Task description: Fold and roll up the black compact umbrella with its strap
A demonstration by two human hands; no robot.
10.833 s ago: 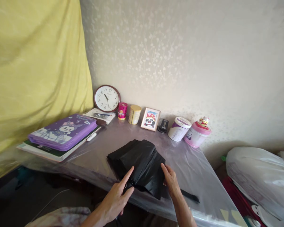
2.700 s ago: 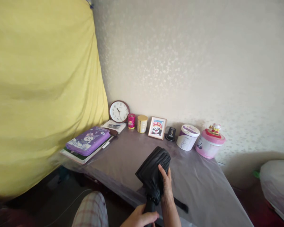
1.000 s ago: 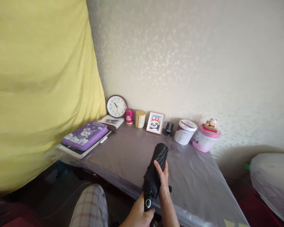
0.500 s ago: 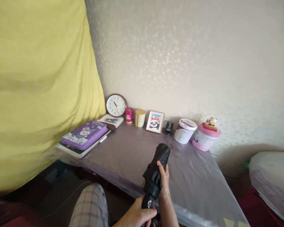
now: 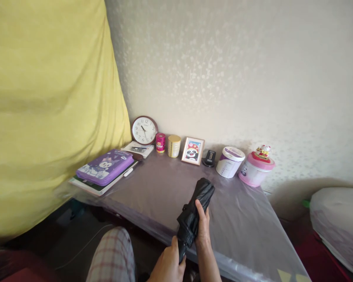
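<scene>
A black folded umbrella (image 5: 194,215) is held over the table's near edge, its canopy bunched together and its top slanting up to the right. Around its short handle, just below the canopy, my left hand (image 5: 169,260) is closed. My right hand (image 5: 204,225) grips the canopy from the right side, thumb on the near face and fingers partly hidden behind the cloth. The lower end of the handle is covered by my left hand.
The table (image 5: 153,184) has a plastic cover. Along the wall stand a clock (image 5: 144,130), a pink can (image 5: 160,143), a yellow can (image 5: 174,146), a picture frame (image 5: 193,150), a white tub (image 5: 230,162) and a pink-lidded tub (image 5: 256,169). A purple case (image 5: 105,166) lies left on books.
My left hand has shifted up the handle, nearer to the canopy. The umbrella's top leans slightly more to the right, and its folds lie turned a little.
</scene>
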